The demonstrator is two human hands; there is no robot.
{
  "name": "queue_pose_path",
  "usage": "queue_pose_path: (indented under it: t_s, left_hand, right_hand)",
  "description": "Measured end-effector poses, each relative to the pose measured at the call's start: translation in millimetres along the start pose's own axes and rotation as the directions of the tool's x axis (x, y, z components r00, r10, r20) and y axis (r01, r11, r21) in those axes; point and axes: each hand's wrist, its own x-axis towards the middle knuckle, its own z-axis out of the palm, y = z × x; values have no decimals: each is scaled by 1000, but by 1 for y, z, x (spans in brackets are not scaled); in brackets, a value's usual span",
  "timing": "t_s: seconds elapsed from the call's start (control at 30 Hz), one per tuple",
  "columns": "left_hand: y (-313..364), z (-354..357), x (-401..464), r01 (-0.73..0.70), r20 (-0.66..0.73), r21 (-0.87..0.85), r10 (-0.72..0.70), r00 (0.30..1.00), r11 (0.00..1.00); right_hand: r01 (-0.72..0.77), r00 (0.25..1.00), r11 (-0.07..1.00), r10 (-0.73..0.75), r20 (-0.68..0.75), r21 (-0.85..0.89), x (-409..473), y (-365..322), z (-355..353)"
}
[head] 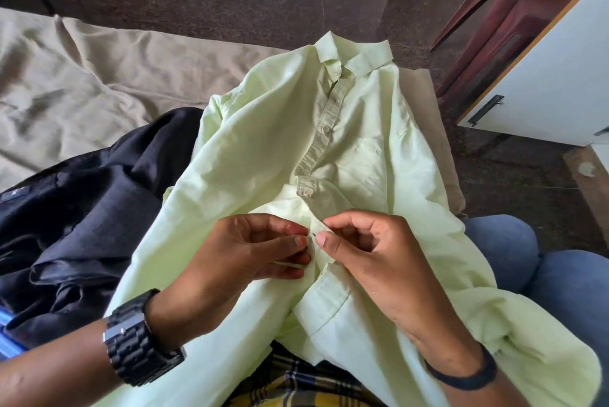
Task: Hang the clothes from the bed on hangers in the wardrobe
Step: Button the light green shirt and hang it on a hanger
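A pale green button-up shirt (359,149) lies front-up over the bed's end and my lap, collar pointing away from me. Its upper buttons are fastened; the placket is open lower down. My left hand (253,252) pinches the left edge of the placket at the middle of the shirt. My right hand (365,252) pinches the opposite edge, thumb and forefinger meeting the left hand's fingertips at a button. A black garment (89,209) is heaped on the bed to the left. No hanger is in view.
The bed's beige sheet (82,77) spreads left and back. A white wardrobe door (543,84) with a dark handle stands at right, beside a maroon plastic chair (494,11). Dark speckled floor lies beyond. A yellow plaid cloth (296,383) shows under the shirt near me.
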Motion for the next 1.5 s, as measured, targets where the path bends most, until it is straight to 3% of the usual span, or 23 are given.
queue_pose_path:
  t_s: [0.17,0.6,0.97,1.13,1.3,1.5]
  left_hand:
    - [-2,2,-2,-32,-19,21,32,999,999]
    - [-5,1,-2,-43,-39,31,44,998,999]
    - [-5,4,-1,-105,-13,35,105,994,994]
    - [-2,7,-2,-107,-5,46,107,994,993]
    - [-5,8,-1,-88,-25,35,89,996,996]
    - [-6,7,-2,-57,-21,6,57,998,998]
  right_hand:
    - [34,998,999,-36,-48,-34,-5,2,8]
    - [296,937,917,-333,-104,-269,-13,0,20]
    - [305,934,886,-349,-71,-350,-14,2,22]
    - [245,944,948,-281,-172,-205,-15,2,13]
    - [140,982,989,-145,-121,-49,-11,2,9]
    - [159,978,977,-176,-113,-143,-13,5,12]
